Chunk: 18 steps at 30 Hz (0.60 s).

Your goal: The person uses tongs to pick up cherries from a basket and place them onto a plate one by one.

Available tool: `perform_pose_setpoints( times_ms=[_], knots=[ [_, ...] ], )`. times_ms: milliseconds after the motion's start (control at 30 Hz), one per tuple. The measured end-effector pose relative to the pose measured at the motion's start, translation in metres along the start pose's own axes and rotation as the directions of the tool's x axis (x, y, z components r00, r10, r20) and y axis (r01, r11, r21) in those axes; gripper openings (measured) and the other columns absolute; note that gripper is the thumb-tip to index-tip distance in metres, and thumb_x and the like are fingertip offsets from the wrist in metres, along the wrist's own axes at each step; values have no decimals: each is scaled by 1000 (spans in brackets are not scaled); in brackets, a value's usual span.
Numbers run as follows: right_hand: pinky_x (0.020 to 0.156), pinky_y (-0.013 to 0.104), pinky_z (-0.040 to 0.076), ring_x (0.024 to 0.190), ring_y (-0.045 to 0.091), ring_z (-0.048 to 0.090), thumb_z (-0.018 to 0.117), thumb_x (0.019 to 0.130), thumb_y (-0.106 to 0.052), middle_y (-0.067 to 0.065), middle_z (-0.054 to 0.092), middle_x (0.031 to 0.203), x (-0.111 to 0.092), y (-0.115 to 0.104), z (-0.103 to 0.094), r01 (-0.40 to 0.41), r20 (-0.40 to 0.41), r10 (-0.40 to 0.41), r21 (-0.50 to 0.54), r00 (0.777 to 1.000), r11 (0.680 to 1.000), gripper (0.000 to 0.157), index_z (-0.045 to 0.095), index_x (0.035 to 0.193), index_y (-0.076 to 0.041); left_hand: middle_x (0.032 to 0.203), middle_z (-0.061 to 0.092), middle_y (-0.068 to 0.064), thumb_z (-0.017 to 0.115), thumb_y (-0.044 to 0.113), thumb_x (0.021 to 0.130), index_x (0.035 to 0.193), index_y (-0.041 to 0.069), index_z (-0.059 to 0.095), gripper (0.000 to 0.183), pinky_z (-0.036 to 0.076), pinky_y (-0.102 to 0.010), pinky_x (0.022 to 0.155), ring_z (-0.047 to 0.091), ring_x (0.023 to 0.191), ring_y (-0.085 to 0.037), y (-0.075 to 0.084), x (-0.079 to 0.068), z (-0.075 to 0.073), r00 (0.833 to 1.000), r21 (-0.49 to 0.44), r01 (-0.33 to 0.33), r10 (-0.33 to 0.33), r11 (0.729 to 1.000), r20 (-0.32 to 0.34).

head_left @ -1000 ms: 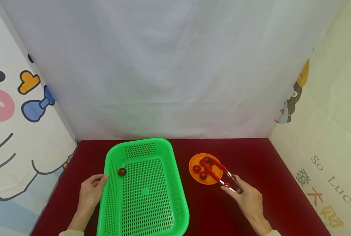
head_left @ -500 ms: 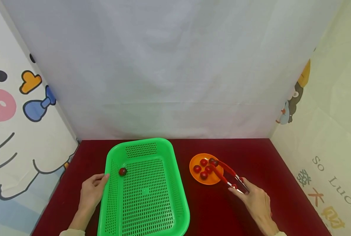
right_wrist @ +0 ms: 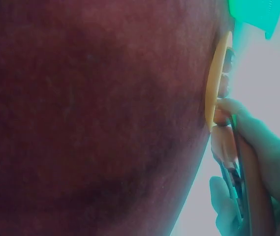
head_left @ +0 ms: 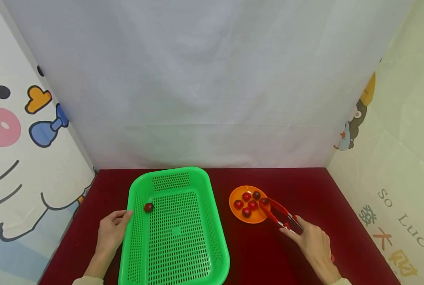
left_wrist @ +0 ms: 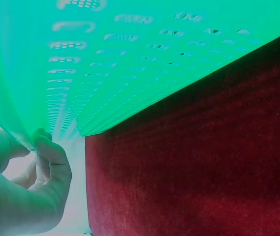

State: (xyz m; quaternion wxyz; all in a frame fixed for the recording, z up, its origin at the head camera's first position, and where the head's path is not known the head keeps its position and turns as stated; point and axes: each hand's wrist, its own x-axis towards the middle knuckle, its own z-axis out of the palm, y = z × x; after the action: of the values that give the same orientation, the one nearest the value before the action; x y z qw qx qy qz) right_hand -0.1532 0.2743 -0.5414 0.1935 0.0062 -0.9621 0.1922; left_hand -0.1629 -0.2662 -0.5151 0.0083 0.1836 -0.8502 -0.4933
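A green plastic basket (head_left: 178, 247) with a slotted floor stands left of centre in the head view. One dark red cherry tomato (head_left: 148, 207) lies at its left side. My left hand (head_left: 111, 231) pinches the basket's left rim between thumb and fingers, plainer in the left wrist view, where the hand (left_wrist: 36, 182) is at lower left. My right hand (head_left: 313, 243) grips red-armed tongs (head_left: 279, 206). Their tips stand either side of a cherry tomato (head_left: 264, 201) at the right edge of an orange plate (head_left: 238, 213); whether they squeeze it I cannot tell. Several other tomatoes (head_left: 246, 212) lie on the plate.
A dark red cloth (head_left: 254, 253) covers the table. A pale curtain (head_left: 212, 99) closes off the back, and printed cloths (head_left: 44, 166) hang at both sides. The plate stands a short gap right of the basket.
My right hand and the tongs have moved right and slightly nearer. The tips have passed from tomatoes at the plate's back to one at its right edge. My left hand stays on the rim.
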Motion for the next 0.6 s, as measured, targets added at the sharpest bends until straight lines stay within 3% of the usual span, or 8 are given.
perform_pose_setpoints(
  times_ms=[267, 600],
  knots=[
    [41, 30, 26, 50, 12, 26, 92, 74, -42, -4, 46, 56, 9, -3, -7, 39, 51, -37, -33, 998, 999, 61, 76, 117, -2, 116, 68, -29, 56, 40, 107, 136, -6, 59, 55, 49, -34, 71, 65, 94, -30, 0, 1, 0, 1000, 16, -4, 4, 1000, -17],
    [42, 29, 22, 50, 11, 23, 93, 74, -40, -6, 38, 53, 22, -9, -18, 88, 110, -81, -57, 991, 994, 57, 76, 111, -1, 114, 69, -28, 57, 39, 107, 136, -6, 59, 54, 49, -33, 70, 65, 92, -28, -2, 2, 1, 1000, 13, 1, -1, 1000, -17]
  ],
)
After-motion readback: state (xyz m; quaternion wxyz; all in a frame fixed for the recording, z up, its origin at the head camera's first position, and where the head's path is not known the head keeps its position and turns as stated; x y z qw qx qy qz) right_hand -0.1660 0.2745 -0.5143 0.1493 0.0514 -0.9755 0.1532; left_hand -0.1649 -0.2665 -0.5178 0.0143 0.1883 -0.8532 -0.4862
